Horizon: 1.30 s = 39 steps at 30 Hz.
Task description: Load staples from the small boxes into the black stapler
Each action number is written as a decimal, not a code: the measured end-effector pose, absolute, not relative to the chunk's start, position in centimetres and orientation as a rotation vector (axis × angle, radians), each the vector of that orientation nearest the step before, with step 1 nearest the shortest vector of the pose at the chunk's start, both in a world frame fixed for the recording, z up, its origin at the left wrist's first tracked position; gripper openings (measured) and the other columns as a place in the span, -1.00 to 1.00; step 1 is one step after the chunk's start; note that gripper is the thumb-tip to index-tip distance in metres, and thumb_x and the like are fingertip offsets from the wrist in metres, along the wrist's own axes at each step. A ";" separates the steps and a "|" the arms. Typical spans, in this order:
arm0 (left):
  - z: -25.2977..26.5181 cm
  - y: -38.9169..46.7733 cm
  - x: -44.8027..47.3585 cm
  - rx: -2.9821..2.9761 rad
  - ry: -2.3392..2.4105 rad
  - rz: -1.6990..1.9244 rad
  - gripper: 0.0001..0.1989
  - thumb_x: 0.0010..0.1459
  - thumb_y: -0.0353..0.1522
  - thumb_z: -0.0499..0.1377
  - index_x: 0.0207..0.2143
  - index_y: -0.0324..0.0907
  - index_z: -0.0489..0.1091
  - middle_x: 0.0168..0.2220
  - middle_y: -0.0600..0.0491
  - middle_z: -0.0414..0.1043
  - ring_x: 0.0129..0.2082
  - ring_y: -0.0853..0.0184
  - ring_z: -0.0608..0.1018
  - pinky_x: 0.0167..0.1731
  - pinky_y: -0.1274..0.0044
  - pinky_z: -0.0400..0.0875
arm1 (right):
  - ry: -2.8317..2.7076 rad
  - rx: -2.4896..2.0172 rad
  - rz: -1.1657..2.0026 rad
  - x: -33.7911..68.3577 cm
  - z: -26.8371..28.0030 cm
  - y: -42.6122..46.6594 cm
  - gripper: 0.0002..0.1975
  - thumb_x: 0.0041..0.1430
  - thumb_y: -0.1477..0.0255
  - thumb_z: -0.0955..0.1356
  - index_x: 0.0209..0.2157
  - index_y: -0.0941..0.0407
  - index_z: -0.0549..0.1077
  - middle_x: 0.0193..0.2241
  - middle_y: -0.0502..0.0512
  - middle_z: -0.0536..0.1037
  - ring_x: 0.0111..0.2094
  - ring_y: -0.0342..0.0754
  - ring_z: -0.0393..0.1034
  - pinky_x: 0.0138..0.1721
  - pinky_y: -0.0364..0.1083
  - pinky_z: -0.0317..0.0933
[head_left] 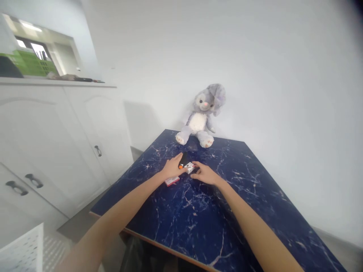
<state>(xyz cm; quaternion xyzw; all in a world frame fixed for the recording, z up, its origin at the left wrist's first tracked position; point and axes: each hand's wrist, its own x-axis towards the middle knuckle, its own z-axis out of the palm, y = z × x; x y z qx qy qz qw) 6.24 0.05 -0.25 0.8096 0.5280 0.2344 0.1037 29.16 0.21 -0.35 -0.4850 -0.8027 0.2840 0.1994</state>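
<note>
A small white card with dark and red printing (pixel 189 167) is between my hands on the blue tabletop, its kind too small to make out. My right hand (pixel 206 174) has its index finger and thumb at the card's right side, with the other fingers curled in. My left hand (pixel 172 167) lies with fingers stretched out along a flat black object (pixel 184 158), partly covering it, and its thumb reaches the card's left edge. An orange spot (pixel 180 166) shows beside that hand. Under the left wrist rests a flat red-and-white box (pixel 172 181).
A grey plush rabbit (pixel 198 117) sits at the table's far edge against the wall. The blue marbled table (pixel 193 219) narrows away from me. White cabinets (pixel 65 143) stand on the left, with a white perforated basket (pixel 25 251) at lower left.
</note>
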 end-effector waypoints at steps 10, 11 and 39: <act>0.1 -1.6 5.2 2.281 0.942 0.688 -0.17 0.02 -0.42 0.20 0.36 -0.05 0.05 0.37 0.01 0.07 0.32 0.14 0.22 0.30 0.32 0.08 | -2.005 -1.367 0.765 36.0 -1.4 -4.3 -0.31 0.10 0.33 0.40 0.27 -0.02 0.18 0.23 0.18 0.30 0.04 0.07 0.39 -0.01 0.05 0.36; 0.4 -1.8 5.3 2.260 0.896 0.664 -0.16 0.02 -0.44 0.20 0.36 -0.04 0.05 0.37 0.01 0.07 0.32 0.14 0.22 0.30 0.31 0.08 | -2.000 -1.355 0.748 35.7 -1.3 -4.6 -0.27 0.09 0.35 0.40 0.29 -0.03 0.15 0.25 0.17 0.27 0.09 0.09 0.35 0.03 0.07 0.33; -0.6 -3.3 6.5 2.529 1.097 0.577 -0.52 0.23 -0.12 0.15 0.18 0.02 0.32 -0.01 0.02 0.46 -0.09 0.23 0.53 -0.04 0.43 0.38 | -2.036 -1.353 0.918 34.7 -1.1 -8.3 -0.68 0.11 0.09 0.39 -0.27 0.05 0.52 -0.44 -0.01 0.56 -0.46 -0.08 0.40 -0.42 -0.12 0.22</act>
